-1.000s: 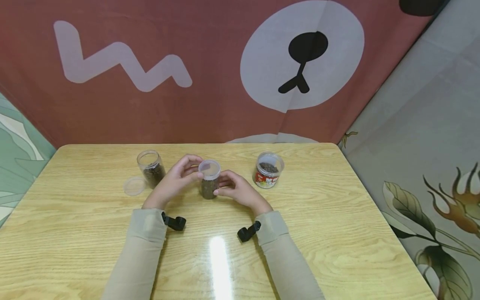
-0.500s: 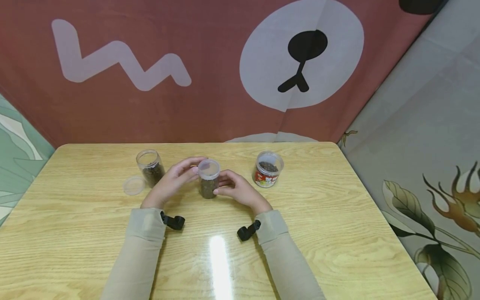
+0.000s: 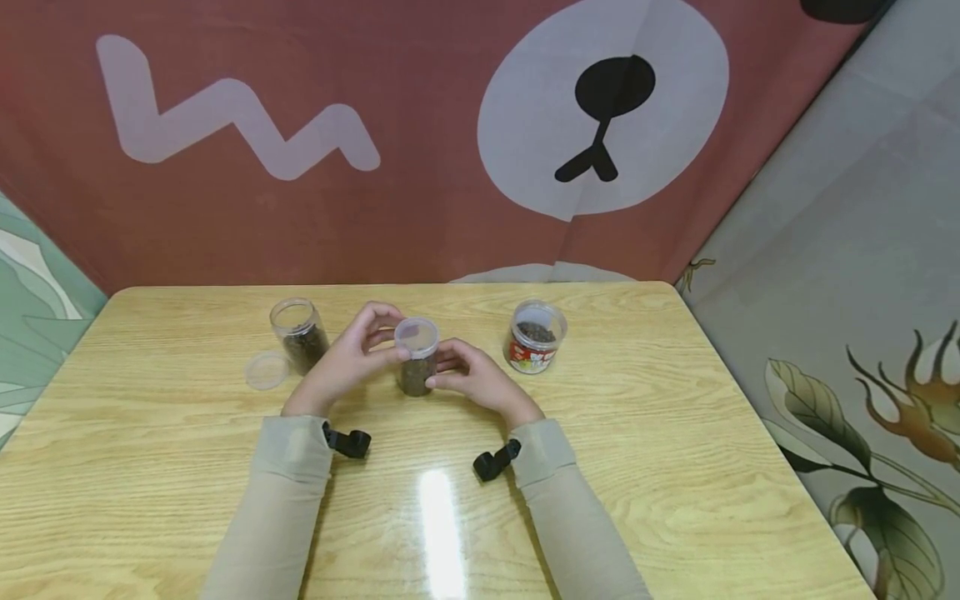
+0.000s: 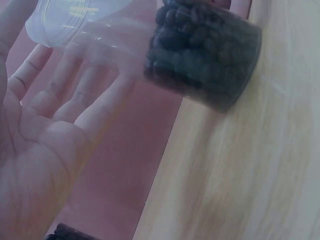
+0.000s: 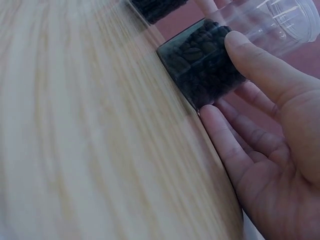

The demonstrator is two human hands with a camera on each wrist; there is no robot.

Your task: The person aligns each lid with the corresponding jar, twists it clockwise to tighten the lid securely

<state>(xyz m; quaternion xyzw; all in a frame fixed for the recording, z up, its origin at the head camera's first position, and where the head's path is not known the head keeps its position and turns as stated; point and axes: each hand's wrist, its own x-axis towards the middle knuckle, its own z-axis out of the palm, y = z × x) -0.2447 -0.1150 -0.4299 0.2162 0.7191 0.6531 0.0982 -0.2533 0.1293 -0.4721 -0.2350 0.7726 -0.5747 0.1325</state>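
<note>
Our left hand [image 3: 345,358] has re-clamped the clear round lid [image 3: 416,333]; our right hand [image 3: 483,384] clamps the clear cylindrical jar [image 3: 414,379]. Hold steady.

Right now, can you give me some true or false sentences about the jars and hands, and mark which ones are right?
1. The right hand holds the middle jar. True.
2. The left hand is at that jar's bottom. False: it is up at the jar's lid.
3. A loose clear lid lies on the table beside the left jar. True.
4. That left jar is empty. False: it has dark coffee beans inside.
5. The red-labelled tub stands upright. True.
</note>
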